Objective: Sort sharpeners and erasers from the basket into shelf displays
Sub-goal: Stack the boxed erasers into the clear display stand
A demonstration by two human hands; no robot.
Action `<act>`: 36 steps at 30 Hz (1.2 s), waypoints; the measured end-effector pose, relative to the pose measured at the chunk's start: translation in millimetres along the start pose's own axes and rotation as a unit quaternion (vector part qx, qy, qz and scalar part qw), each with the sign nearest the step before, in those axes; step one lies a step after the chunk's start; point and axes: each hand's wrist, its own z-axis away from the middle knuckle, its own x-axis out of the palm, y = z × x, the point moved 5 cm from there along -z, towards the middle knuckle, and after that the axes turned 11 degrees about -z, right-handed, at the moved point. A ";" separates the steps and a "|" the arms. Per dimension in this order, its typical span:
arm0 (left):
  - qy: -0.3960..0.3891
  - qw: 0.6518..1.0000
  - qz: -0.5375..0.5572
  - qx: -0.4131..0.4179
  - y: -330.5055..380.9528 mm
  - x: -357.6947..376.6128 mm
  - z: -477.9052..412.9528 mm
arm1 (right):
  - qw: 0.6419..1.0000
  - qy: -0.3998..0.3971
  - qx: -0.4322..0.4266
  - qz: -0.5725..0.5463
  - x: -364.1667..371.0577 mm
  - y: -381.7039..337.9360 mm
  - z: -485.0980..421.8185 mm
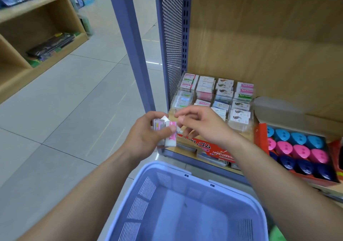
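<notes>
nearest the lens, at the bottom centre, the blue basket [144,190] gaped, its lower edge cut off by the frame. no stock showed on the part of its floor in view. just above it the left hand [148,131] curled fingers and thumb round a small stack of erasers [171,135]. the front one wore a pink-and-white sleeve, its long axis running nearly top to bottom of the frame. the right hand [202,125] sat just to the right, thumb and forefinger [181,119] loosely bent towards that eraser's upper end. blur smeared the tips, so i could not tell whether they pinched it or only lay beside it. the clear eraser display [213,99] lay up and right of both hands, nearer the right one, which looked the likelier to carry it there. how many erasers the left hand held was hidden. sharpeners [297,148] filled a box at the right edge.
</notes>
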 end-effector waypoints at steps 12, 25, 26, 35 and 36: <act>-0.064 0.997 0.020 0.037 28.1 40.5 25.2 | 0.997 0.065 0.019 -0.029 -24.6 -11.0 63.8; -0.059 0.998 0.029 -0.006 19.3 56.7 15.2 | 0.996 0.081 -0.001 -0.021 -30.7 11.6 67.6; -0.059 0.998 0.028 -0.009 18.2 57.2 14.1 | 0.996 0.082 -0.003 -0.026 -31.2 13.9 65.4; -0.001 0.998 0.039 -0.053 7.9 47.1 -7.8 | 0.982 0.106 0.024 -0.152 -64.8 33.5 44.4; 0.008 0.998 0.027 -0.049 7.5 44.5 -9.7 | 0.980 0.128 0.029 -0.148 -74.1 36.3 38.8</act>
